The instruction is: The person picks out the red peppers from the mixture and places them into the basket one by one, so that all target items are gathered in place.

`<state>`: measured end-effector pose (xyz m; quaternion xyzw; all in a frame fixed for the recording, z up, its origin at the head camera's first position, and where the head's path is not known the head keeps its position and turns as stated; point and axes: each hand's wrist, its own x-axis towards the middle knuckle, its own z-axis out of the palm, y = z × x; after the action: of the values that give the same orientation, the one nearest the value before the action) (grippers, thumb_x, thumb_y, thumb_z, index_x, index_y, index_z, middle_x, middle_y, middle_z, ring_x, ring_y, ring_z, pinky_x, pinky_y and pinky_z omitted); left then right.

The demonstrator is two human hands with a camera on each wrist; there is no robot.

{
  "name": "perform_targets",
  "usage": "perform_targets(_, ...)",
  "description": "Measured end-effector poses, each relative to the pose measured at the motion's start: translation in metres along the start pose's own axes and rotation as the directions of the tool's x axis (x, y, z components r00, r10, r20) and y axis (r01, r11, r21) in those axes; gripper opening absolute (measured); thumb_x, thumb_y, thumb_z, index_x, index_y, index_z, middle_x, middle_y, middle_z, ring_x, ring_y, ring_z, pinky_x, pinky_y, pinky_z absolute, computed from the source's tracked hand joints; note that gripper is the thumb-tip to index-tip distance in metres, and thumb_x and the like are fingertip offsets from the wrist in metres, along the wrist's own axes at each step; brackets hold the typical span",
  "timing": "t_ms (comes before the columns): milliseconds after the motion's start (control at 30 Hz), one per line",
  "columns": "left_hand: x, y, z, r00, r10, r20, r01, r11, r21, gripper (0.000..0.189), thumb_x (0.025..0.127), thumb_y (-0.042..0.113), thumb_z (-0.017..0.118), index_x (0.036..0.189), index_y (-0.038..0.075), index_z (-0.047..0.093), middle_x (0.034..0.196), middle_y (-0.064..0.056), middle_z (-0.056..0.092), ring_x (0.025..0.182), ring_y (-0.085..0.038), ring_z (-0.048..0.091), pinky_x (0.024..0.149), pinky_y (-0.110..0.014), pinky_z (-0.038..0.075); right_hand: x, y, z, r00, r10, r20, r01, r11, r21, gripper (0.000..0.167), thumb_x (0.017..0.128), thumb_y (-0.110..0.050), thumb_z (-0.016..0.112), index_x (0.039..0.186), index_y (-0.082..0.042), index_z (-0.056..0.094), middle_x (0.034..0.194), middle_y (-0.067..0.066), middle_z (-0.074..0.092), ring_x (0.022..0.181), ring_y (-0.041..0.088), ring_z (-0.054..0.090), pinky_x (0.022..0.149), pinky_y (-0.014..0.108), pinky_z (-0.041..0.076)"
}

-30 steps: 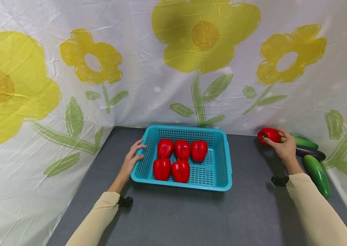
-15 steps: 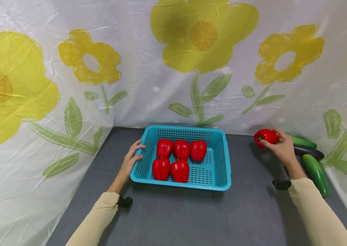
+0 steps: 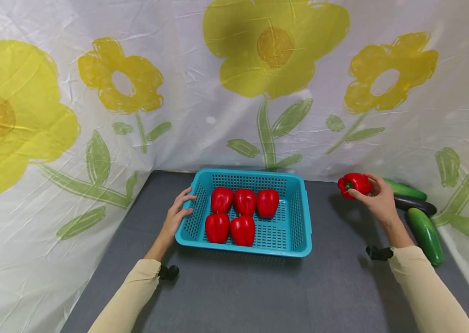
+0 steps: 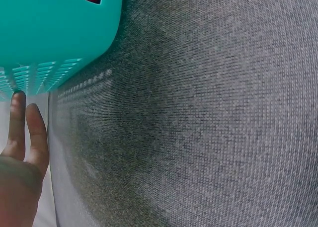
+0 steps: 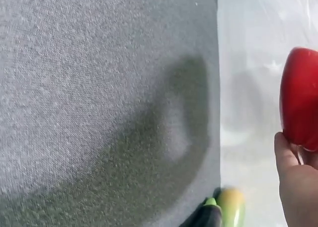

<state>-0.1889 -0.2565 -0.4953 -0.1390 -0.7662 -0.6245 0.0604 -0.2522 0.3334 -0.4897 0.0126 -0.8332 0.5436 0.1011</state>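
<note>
My right hand holds a red bell pepper between thumb and fingers, at the far right of the table. In the right wrist view, this pepper is raised, with its shadow on the table apart from it. My left hand rests at the left side of a blue plastic basket, its fingers extended along the rim. From the left wrist, two fingers show at the slotted wall. Inside the basket lie several red peppers, towards its left and middle; part of its right side shows bare bottom.
Beyond my right hand lie an eggplant, a green cucumber-like vegetable and another large green one. The grey table meets a flower-printed cloth at its back and sides.
My right hand has moved left with the bell pepper, away from the other vegetables. The left hand and the basket have stayed in place.
</note>
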Motion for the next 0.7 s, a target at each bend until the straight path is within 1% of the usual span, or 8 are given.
perform_targets(100,0.000,0.000,0.000,1.000,-0.003,0.002,0.003,1.000,-0.005,0.035,0.098,-0.010,0.047,0.131,-0.015,0.052,0.160,-0.029,0.024,0.143,-0.041,0.024,0.101,-0.045,0.032,-0.004,-0.004,0.003,1.000,-0.010,0.008,0.010,1.000,0.025,0.072,0.093,-0.018,0.076,0.152,-0.001,0.039,0.145,0.029,0.047,0.105,0.016,0.053,0.076,0.013,0.048)
perform_targets(167,0.000,0.000,0.000,1.000,-0.007,0.003,0.007,1.000,-0.003,0.035,0.098,-0.010,0.047,0.132,-0.015,0.052,0.160,-0.029,0.024,0.143,-0.041,0.024,0.102,-0.046,0.032,-0.007,-0.009,0.005,1.000,-0.018,0.022,0.017,0.999,0.040,0.070,0.093,-0.016,0.076,0.150,0.001,0.040,0.143,0.029,0.047,0.101,0.011,0.054,0.076,0.014,0.048)
perform_targets(300,0.000,0.001,0.001,1.000,-0.013,0.000,0.013,1.000,-0.003,0.035,0.098,-0.009,0.047,0.132,-0.015,0.053,0.160,-0.028,0.024,0.143,-0.041,0.024,0.103,-0.050,0.031,-0.014,-0.026,0.009,0.996,-0.049,0.072,0.043,0.996,0.078,0.067,0.092,-0.011,0.075,0.147,0.007,0.041,0.140,0.029,0.049,0.100,0.009,0.056,0.076,0.015,0.050)
perform_targets(400,0.000,0.000,0.001,1.000,-0.011,-0.006,0.011,1.000,0.002,0.035,0.098,-0.009,0.047,0.132,-0.015,0.053,0.160,-0.028,0.025,0.143,-0.041,0.024,0.104,-0.050,0.030,-0.017,-0.032,0.012,0.992,-0.068,0.105,0.056,0.992,0.112,0.066,0.092,-0.009,0.075,0.148,0.006,0.042,0.139,0.027,0.049,0.103,0.010,0.056,0.078,0.017,0.050)
perform_targets(500,0.000,0.000,0.001,1.000,-0.006,-0.005,0.006,1.000,0.008,0.035,0.098,-0.008,0.047,0.132,-0.015,0.052,0.160,-0.028,0.024,0.143,-0.041,0.024,0.103,-0.049,0.031,-0.015,-0.027,0.016,0.991,-0.074,0.113,0.056,0.986,0.154,0.065,0.093,-0.008,0.074,0.150,0.000,0.044,0.139,0.021,0.049,0.106,0.012,0.055,0.078,0.018,0.052)
perform_targets(700,0.000,0.000,0.000,1.000,-0.010,-0.005,0.010,1.000,-0.003,0.036,0.098,-0.009,0.048,0.132,-0.014,0.053,0.160,-0.027,0.025,0.143,-0.040,0.024,0.104,-0.049,0.030,-0.007,-0.005,0.021,0.991,-0.066,0.112,0.039,0.974,0.225,0.061,0.094,-0.004,0.072,0.150,-0.011,0.049,0.139,0.012,0.045,0.110,0.015,0.052,0.076,0.021,0.053)
